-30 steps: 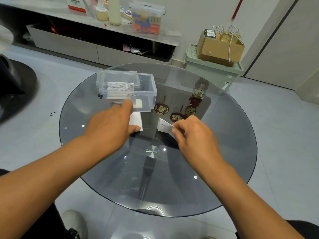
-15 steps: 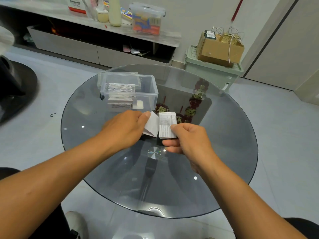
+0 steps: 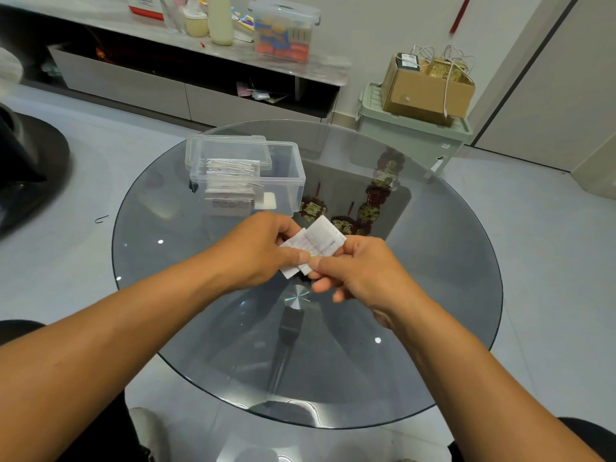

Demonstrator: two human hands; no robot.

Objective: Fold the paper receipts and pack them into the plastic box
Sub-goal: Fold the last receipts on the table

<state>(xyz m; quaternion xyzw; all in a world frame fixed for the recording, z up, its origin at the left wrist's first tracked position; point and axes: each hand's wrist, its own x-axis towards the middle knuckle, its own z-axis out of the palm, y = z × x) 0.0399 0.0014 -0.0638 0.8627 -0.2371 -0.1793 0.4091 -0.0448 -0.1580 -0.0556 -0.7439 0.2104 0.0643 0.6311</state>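
Both hands meet above the middle of the round glass table [image 3: 450, 295], working one paper receipt [image 3: 315, 246] held clear of the glass. The left hand [image 3: 256, 251] pinches the receipt's left part between thumb and fingers; the right hand [image 3: 353, 271] pinches its near edge with thumb and forefinger, the other fingers loosely curled beneath. The paper already bends along a line between the two grips — one flap tilts toward the left hand, the other lifts toward the far edge of the table.

The step in hand looks like the fold itself. To do it well, the two flaps should be brought together so their edges line up before any crease is pressed; a thin slip like this will skew easily if one side is pulled harder. Then a thumb run along the fold — from one end to the other — should set it flat, so the piece matches those already packed.

The clear plastic box [image 3: 283, 181] stands open toward the far left of the table, just beyond the left hand, with a stack of folded receipts [image 3: 231, 181] upright in its left part and free room on its right. Its lid [image 3: 230, 145] leans behind it. The folded slip will probably fit best slid in beside that stack, upright, without nudging the light box along the smooth glass.
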